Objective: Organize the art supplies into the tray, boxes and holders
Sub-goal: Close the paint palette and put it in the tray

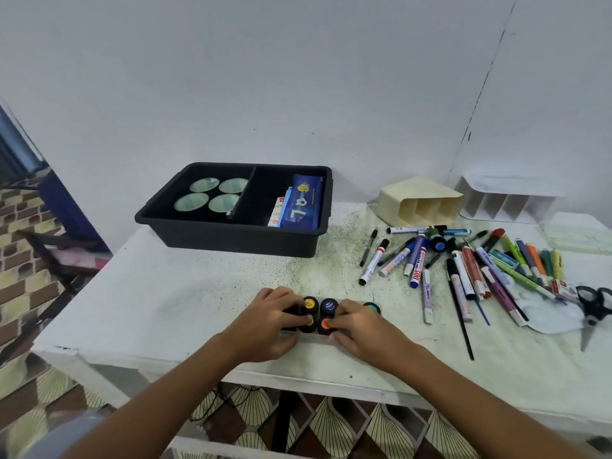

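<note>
Both forearms reach in from the bottom edge. Left hand [270, 321] and right hand [359, 327] meet at the near middle of the white surface [165, 303], over a tight cluster of small black paint bottles [319, 314]. Left grip: fingers curled round the bottles at the cluster's left side, one with a yellow cap dot. Right grip: fingers curled on the bottles at the right side, an orange-dot cap [325, 324] just under the fingertips. A blue-capped bottle [329, 305] stands at the back of the cluster between the hands; a teal-capped bottle [372, 308] stands just beyond the right hand, apart from the rest.

Behind, near the wall: black two-compartment tray [231, 240]. Left compartment holds four round pale-green lids or jars [210, 195]; right compartment holds a blue pouch [303, 202] leaning on flat packets.

Right of the tray: cream three-slot holder [419, 203] lying on its side, then a white slotted organizer [506, 202] against the wall.

Right half of the surface: loose heap of markers and pens [463, 263], mixed colours, lying at all angles. Black-handled scissors [594, 309] at the far right edge, resting on a white palette-like piece [549, 318].
</note>
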### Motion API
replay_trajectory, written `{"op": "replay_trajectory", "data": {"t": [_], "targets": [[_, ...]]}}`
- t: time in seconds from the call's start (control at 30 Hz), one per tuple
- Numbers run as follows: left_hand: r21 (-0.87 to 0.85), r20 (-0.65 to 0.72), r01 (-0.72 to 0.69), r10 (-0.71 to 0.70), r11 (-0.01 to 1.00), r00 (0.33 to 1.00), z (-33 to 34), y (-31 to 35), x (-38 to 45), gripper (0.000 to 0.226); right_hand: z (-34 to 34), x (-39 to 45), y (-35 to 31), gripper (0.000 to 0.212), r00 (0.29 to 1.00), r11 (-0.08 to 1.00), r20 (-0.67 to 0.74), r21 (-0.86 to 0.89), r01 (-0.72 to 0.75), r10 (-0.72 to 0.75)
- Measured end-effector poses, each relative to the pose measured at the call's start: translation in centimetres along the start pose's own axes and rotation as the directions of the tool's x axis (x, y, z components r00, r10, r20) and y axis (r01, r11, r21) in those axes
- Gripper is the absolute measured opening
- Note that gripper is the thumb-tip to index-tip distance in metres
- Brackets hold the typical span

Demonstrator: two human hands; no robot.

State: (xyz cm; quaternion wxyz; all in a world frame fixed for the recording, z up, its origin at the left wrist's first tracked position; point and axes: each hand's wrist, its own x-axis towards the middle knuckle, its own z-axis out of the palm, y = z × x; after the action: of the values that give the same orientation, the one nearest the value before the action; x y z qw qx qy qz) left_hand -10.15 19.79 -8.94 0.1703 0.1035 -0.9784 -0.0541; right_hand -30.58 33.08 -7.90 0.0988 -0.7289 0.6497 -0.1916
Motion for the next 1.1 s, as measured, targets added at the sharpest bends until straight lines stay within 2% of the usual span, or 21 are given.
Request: {"op": "replay_trajectory", "data": {"t": [0.1, 0.23, 0.4, 0.57, 0.7, 0.83, 0.97, 1.1], "targets": [[-0.021, -0.007, -0.082, 0.082, 0.996, 0.997, 1.0, -0.9, -1.4, 0.044, 0.5, -0.3, -0.1, 0.029, 0.999, 1.0, -0.049, 0.003, 0.004, -0.004], [0.052, 0.01, -0.115, 0.115, 0.992, 0.993, 2.2, -1.1, -2.5, 0.053, 0.9, -0.8, -0.1, 0.034, 0.991, 0.998, -0.114, -0.014, 0.064, -0.065], [0.078, 0.028, -0.141, 0.139, 0.987, 0.99, 2.2, -1.4, -2.5, 0.053, 1.3, -1.0, -0.3, 0.023, 0.963, 0.987, -0.227, -0.092, 0.128, -0.146], [0.007, -0.01, -0.131, 0.131, 0.991, 0.991, 1.3, -1.3, -1.4, 0.048, 0.7, -0.8, -0.1, 0.028, 0.969, 0.99, -0.207, -0.054, 0.129, -0.137], [-0.102, -0.087, -0.118, 0.109, 0.988, 0.99, 0.9, -0.8, 2.2, 0.037, -0.7, -0.3, 0.9, 0.027, 0.97, 0.991, -0.239, 0.116, 0.06, -0.031], [-0.166, -0.142, -0.089, 0.066, 0.982, 0.988, 1.9, -0.4, 7.2, 0.03, -2.5, -0.5, 3.5, 0.03, 0.951, 0.982, -0.296, 0.186, -0.037, 0.092], [-0.229, -0.168, -0.032, -0.007, 0.973, 0.986, 3.0, 0.8, 13.7, 0.03, -5.6, -1.7, 8.2, 0.028, 0.932, 0.974, -0.303, 0.164, -0.153, 0.198], [-0.311, -0.108, 0.08, -0.119, 0.947, 0.987, 3.9, 2.4, 20.8, 0.038, -9.1, -2.5, 14.1, 0.025, 0.894, 0.941, -0.296, 0.129, -0.313, 0.337]]}}
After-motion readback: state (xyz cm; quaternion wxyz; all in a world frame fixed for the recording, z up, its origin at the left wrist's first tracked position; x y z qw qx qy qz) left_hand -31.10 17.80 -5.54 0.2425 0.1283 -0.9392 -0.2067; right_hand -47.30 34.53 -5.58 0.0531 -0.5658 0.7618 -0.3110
